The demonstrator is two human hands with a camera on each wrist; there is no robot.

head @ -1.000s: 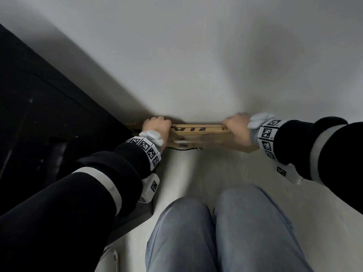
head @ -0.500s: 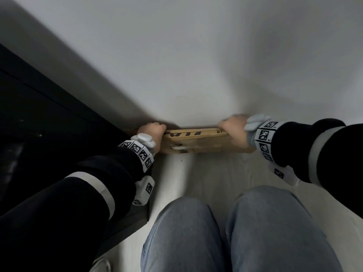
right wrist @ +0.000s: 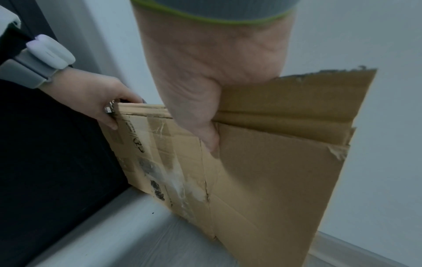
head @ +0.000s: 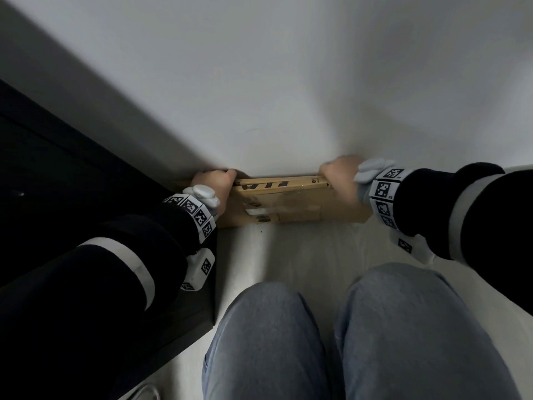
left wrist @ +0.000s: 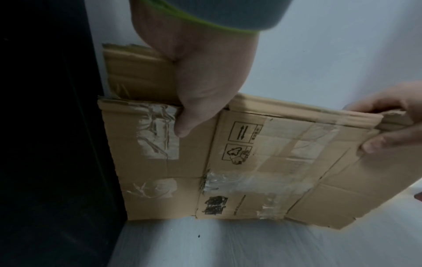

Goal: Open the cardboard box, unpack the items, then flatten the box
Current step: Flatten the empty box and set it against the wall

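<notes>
The flattened cardboard box (head: 291, 203) stands on edge against the white wall, its lower edge at the floor. Old tape and printed symbols cover its near face (left wrist: 251, 162). My left hand (head: 215, 183) grips the top edge at the left end, thumb on the near face (left wrist: 189, 119). My right hand (head: 340, 176) grips the top edge toward the right end, thumb pressed on the near face (right wrist: 205, 133). A torn flap (right wrist: 297, 101) sticks up beside the right hand. The other hand shows in each wrist view (left wrist: 392, 130) (right wrist: 100, 101).
A black cabinet (head: 57, 183) stands at the left, right beside the box's left end. The white wall (head: 288, 82) rises behind the box. My knees in grey trousers (head: 346, 342) are close below, with pale floor (head: 302, 249) between them and the box.
The box and both hands have sunk slightly lower along the wall. My knees have shifted to the right. Both grips are the same.
</notes>
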